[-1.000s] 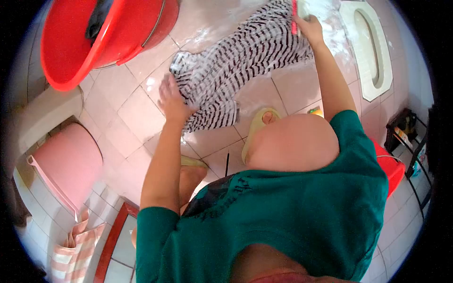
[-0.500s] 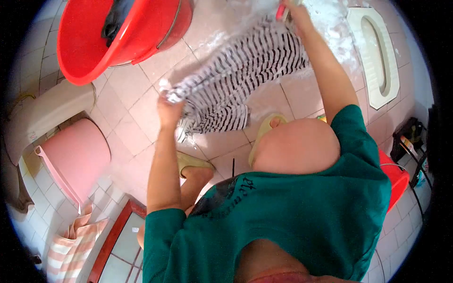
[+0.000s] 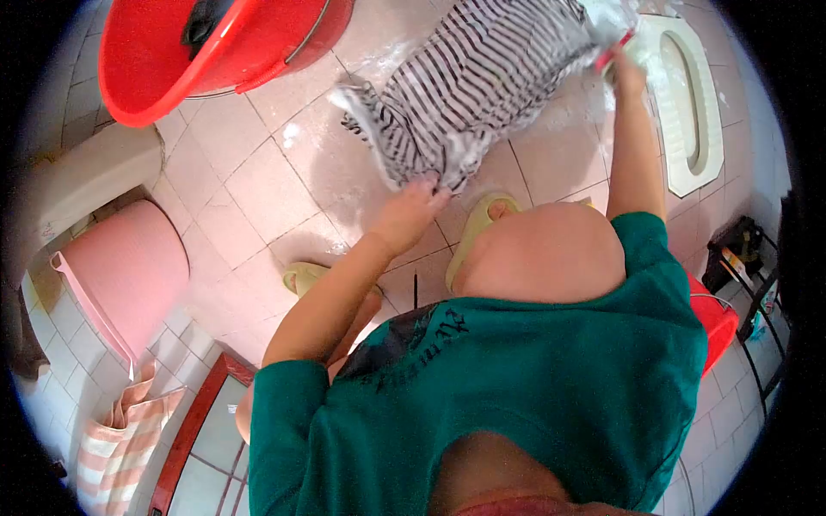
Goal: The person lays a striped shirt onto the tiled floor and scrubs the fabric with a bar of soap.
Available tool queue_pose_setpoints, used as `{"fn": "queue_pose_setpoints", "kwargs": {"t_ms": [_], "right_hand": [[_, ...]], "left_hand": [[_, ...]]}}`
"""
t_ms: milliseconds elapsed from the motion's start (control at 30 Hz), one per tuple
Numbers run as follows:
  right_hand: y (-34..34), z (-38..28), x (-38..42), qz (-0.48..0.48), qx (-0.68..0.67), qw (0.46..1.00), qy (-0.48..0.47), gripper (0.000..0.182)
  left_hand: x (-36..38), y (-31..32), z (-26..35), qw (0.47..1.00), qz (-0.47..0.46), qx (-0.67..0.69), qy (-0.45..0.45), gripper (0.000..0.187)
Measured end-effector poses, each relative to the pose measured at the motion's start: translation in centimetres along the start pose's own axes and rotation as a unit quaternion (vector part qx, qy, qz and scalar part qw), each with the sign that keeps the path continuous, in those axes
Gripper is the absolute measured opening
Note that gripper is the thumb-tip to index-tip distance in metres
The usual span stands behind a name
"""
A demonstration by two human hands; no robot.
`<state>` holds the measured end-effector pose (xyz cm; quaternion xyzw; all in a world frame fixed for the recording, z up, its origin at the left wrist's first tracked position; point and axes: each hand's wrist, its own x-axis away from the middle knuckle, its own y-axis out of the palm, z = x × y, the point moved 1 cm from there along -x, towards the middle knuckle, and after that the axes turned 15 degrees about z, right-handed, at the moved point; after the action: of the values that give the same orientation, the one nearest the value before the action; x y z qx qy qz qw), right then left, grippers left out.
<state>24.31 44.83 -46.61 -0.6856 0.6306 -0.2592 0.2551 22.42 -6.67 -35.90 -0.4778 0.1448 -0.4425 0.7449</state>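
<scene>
A black-and-white striped garment point(image 3: 482, 77) is spread wet over the tiled floor, its near end bunched up. My left hand point(image 3: 413, 211) grips that near edge, fingers closed on the fabric. At the far right end of the cloth, my right hand point(image 3: 626, 73) is wrapped round a red scrub brush point(image 3: 607, 58), blurred and partly hidden by the fingers. White suds point(image 3: 632, 21) lie on the floor beyond the brush.
Upper left stands a large red tub point(image 3: 146, 77) with dark cloth inside. A pink bucket point(image 3: 129, 267) lies to the left. A squat toilet point(image 3: 712, 129) is set in the floor at right. Beside me are a red bucket point(image 3: 716, 331) and a black rack point(image 3: 761, 310).
My left hand has moved right and nearer to my body, pulling the garment's near edge. My right hand has shifted right and slightly down with the brush. The garment now lies more slanted.
</scene>
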Motion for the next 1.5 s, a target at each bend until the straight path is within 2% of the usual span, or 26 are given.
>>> {"fn": "queue_pose_setpoints", "kwargs": {"t_ms": [33, 67, 100, 167, 200, 267, 333, 400, 467, 533, 567, 667, 767, 800, 833, 900, 1000, 1067, 1100, 1167, 1200, 1233, 1300, 1367, 1433, 1500], "right_hand": [[-0.4, 0.3, 1.8, 0.059, 0.132, 0.989, -0.024, 0.069], [-0.8, 0.7, 3.6, 0.113, 0.262, 0.958, -0.032, 0.084], [0.1, 2.0, 4.5, 0.103, 0.205, 0.972, -0.052, 0.085], [1.1, -0.7, 11.2, -0.049, -0.154, 0.981, -0.109, 0.05], [0.7, -3.8, 15.5, -0.119, -0.151, 0.971, -0.144, 0.045], [1.4, -7.2, 23.5, -0.206, -0.11, 0.933, -0.273, 0.047], [2.7, -7.0, 30.7, -0.283, -0.106, 0.863, -0.405, 0.055], [0.9, -8.2, 34.9, -0.491, 0.05, 0.708, -0.506, 0.053], [1.6, -7.6, 33.9, -0.446, 0.04, 0.692, -0.566, 0.045], [4.2, -8.6, 29.5, -0.473, 0.24, 0.672, -0.517, 0.029], [6.4, -6.7, 25.0, -0.299, 0.145, 0.693, -0.64, 0.025], [3.1, -8.3, 15.4, -0.114, 0.187, 0.895, -0.389, 0.035], [4.8, -8.3, 16.4, 0.027, 0.16, 0.903, -0.398, 0.046], [5.1, -8.1, 18.7, -0.075, 0.188, 0.932, -0.299, 0.047], [6.4, -7.3, 22.0, -0.058, 0.099, 0.907, -0.404, 0.054], [5.2, -8.5, 31.2, -0.303, 0.033, 0.872, -0.383, 0.057], [3.4, -6.8, 39.6, -0.52, -0.026, 0.579, -0.627, 0.048], [4.1, -7.7, 36.6, -0.482, 0.011, 0.638, -0.6, 0.041], [6.6, -8.4, 32.7, -0.42, 0.253, 0.652, -0.578, 0.035], [7.2, -8.1, 21.4, -0.226, 0.092, 0.796, -0.554, 0.04], [6.3, -8.7, 18.3, -0.11, 0.145, 0.837, -0.516, 0.046], [6.0, -9.2, 16.5, -0.125, 0.198, 0.903, -0.361, 0.046], [6.3, -9.6, 16.5, -0.128, 0.177, 0.928, -0.303, 0.048], [7.5, -9.0, 21.6, -0.126, 0.16, 0.922, -0.329, 0.051], [7.9, -7.5, 30.0, -0.226, -0.017, 0.863, -0.451, 0.057], [4.8, -7.7, 38.0, -0.48, -0.021, 0.706, -0.52, 0.053]], "left_hand": [[0.1, 2.0, -0.3, 0.99, -0.107, 0.072, -0.049, 0.036], [0.0, 2.8, -0.9, 0.99, -0.11, 0.076, -0.048, 0.036], [-0.3, 3.2, -1.9, 0.999, -0.041, 0.009, 0.015, 0.042], [-1.6, 1.2, -2.1, 0.982, 0.089, -0.14, 0.095, 0.052], [-2.6, -1.1, -1.6, 0.958, 0.147, -0.221, 0.109, 0.053], [-4.3, -1.0, -4.7, 0.962, 0.089, -0.241, 0.093, 0.045], [-4.9, -1.0, -6.5, 0.961, 0.037, -0.262, 0.079, 0.038], [-4.7, -0.9, -7.6, 0.971, 0.018, -0.235, 0.032, 0.029], [-1.1, -0.9, -8.2, 0.963, -0.04, -0.267, -0.002, 0.019], [2.6, 0.6, -9.6, 0.959, -0.065, -0.27, -0.06, 0.015], [3.4, 0.5, -9.4, 0.958, -0.073, -0.269, -0.067, 0.015], [5.2, -0.1, -8.3, 0.944, -0.091, -0.284, -0.14, 0.014], [6.6, 1.6, -9.1, 0.935, -0.07, -0.245, -0.246, 0.013], [6.9, 2.5, -9.5, 0.941, -0.041, -0.235, -0.24, 0.013], [6.9, 3.1, -9.9, 0.945, -0.011, -0.228, -0.233, 0.014], [5.9, 1.9, -9.3, 0.952, -0.006, -0.204, -0.229, 0.013], [8.2, 2.2, -10.1, 0.961, -0.051, -0.164, -0.218, 0.014], [7.6, 2.5, -11.6, 0.963, -0.078, -0.155, -0.208, 0.015], [8.1, 2.5, -11.3, 0.959, -0.086, -0.163, -0.215, 0.016], [10.2, 2.2, -10.3, 0.953, -0.103, -0.174, -0.227, 0.016], [9.5, 2.5, -10.5, 0.948, -0.099, -0.164, -0.255, 0.018], [8.6, 2.6, -10.5, 0.943, -0.098, -0.148, -0.283, 0.019], [8.1, 2.0, -10.5, 0.957, -0.094, -0.088, -0.261, 0.028], [5.9, -1.1, -9.1, 0.9, 0.177, 0.02, -0.397, 0.036], [4.4, -0.3, -10.1, 0.904, 0.191, -0.081, -0.375, 0.035], [4.1, 0.7, -10.7, 0.898, 0.193, -0.18, -0.353, 0.035]]}}
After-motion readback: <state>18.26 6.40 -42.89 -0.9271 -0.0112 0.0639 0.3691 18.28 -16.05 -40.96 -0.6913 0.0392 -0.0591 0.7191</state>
